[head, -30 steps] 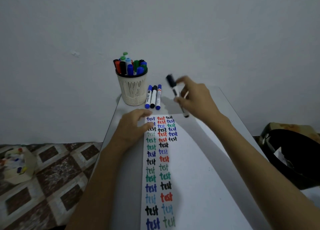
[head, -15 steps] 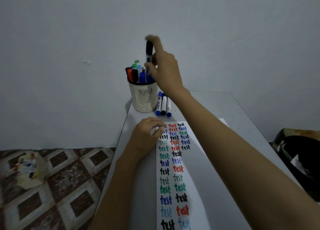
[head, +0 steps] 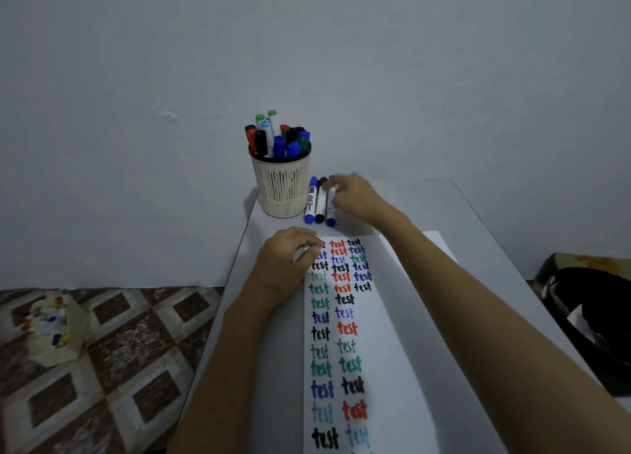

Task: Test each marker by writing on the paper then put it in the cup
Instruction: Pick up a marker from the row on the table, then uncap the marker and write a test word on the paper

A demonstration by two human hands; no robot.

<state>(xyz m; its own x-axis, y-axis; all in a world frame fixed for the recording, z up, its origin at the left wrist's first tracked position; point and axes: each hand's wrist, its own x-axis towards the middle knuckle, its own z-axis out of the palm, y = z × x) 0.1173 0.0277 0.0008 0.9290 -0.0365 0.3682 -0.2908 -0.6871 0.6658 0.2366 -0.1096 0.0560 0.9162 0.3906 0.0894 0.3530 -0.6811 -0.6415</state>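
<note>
Right hand (head: 355, 197) dropping from cup (head: 281, 187) at frame centre onto rightmost marker (head: 330, 211), fingers curling, grip unclear; left hand (head: 288, 259) pressing paper (head: 392, 317), fingers loosely bent. Risk: nudging neighbouring markers (head: 320, 204), rolling them.

Likely a room in a home: small grey table (head: 426, 207) against a painted wall (head: 307, 43), patterned floor tiles (head: 119, 351) beside.

Both my forearms are bare along their whole visible length, running slim from the bottom edge of the frame up to bare wrists, with my left hand (head: 290, 259) and right hand (head: 356, 197) uncovered near the centre.
</note>
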